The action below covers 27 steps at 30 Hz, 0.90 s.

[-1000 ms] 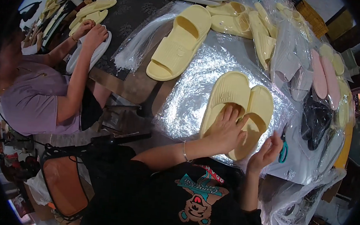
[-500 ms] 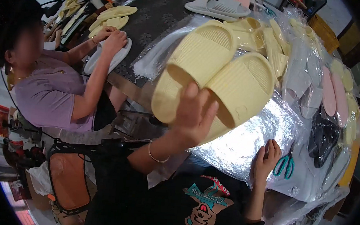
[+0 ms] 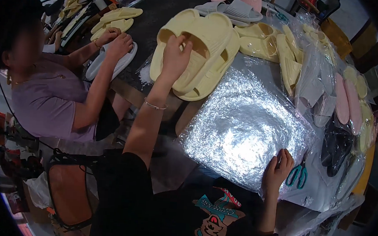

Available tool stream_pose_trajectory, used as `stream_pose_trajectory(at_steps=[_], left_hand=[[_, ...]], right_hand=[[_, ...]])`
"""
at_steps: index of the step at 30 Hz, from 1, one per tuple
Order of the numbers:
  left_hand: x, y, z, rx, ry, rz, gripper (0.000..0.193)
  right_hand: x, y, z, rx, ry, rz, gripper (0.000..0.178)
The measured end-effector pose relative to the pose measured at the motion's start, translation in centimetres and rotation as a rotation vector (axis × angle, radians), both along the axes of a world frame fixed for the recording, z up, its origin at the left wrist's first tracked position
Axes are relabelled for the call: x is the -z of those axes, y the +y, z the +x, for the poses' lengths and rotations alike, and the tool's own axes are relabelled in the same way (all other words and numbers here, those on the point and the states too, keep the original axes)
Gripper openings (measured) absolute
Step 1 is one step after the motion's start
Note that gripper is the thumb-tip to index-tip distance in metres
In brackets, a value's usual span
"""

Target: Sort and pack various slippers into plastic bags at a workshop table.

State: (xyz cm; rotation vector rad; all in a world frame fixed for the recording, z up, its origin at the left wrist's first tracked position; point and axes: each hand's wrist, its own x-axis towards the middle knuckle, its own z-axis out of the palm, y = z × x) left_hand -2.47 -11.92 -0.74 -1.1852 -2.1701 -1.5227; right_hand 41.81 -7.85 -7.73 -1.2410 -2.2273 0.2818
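Pale-yellow open-toed slippers [image 3: 211, 29], upper centre, pinched by left hand [image 3: 175, 58]; half-curled right hand [image 3: 279, 168] rests on shiny clear plastic [image 3: 240, 121], lower right.

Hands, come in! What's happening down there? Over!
Left hand: gripping yellow slippers, another slipper beneath. Right hand: on shiny plastic. Teal-handled scissors close by.

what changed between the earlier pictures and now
The left hand carried the pale yellow ridged slippers left and forward, off the shiny plastic film, over another yellow slipper; whether it has let go is unclear. The teal-handled scissors and wrapped grey slippers stayed put.
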Motion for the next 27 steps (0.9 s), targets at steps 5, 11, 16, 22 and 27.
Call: stream_pose_trajectory(at_steps=[5, 11, 16, 22, 27], left_hand=[[3.6, -0.2, -2.3, 0.054, 0.023, -0.165, 0.031], [2.8, -1.7, 0.4, 0.049, 0.023, -0.158, 0.037], [1.4, -4.2, 5.7, -0.045, 0.232, -0.111, 0.038], [1.6, -7.7, 14.2, 0.318, 0.102, -0.235, 0.037], [2.7, -9.5, 17.4, 0.551, 0.11, -0.292, 0.033]], right_hand=[[0.1, 0.1, 0.0, -0.013, -0.001, -0.009, 0.033], [0.0, -0.1, 0.1, -0.004, -0.006, -0.001, 0.033], [0.0, 0.0, 0.2, -0.002, -0.019, 0.025, 0.032], [0.0, -0.1, -0.3, -0.006, 0.041, -0.04, 0.034], [0.1, 0.0, -0.1, -0.009, 0.012, -0.023, 0.034]])
